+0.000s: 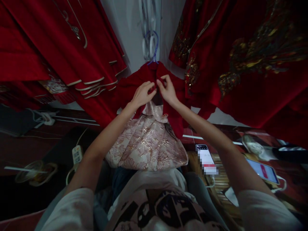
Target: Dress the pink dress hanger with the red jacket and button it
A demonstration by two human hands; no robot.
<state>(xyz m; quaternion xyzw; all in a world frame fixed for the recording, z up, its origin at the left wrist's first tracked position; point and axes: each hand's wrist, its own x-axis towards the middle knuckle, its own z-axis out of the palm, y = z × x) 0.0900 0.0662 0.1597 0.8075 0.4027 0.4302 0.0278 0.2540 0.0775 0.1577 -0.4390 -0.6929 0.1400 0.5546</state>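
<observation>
A small red jacket [127,89] hangs in front of me on a blue hanger [156,48]. My left hand [145,93] and my right hand [166,89] meet near its front opening, just below the collar. Both hands have curled fingers, with thumb and fingertips close together at the red cloth edges. Anything small between the fingertips is too dark to make out. Below them a pale pink brocade dress [151,141] with a metallic floral pattern spreads over my lap. A small red ornament [165,115] sits at its waist.
Large red embroidered garments hang at left [96,48] and right [260,96]. White rings [152,19] hang above the hanger. Two lit phones, one nearer [205,158] and one farther right [263,171], lie at right. A power strip [77,154] and a plastic bowl [43,173] are at left.
</observation>
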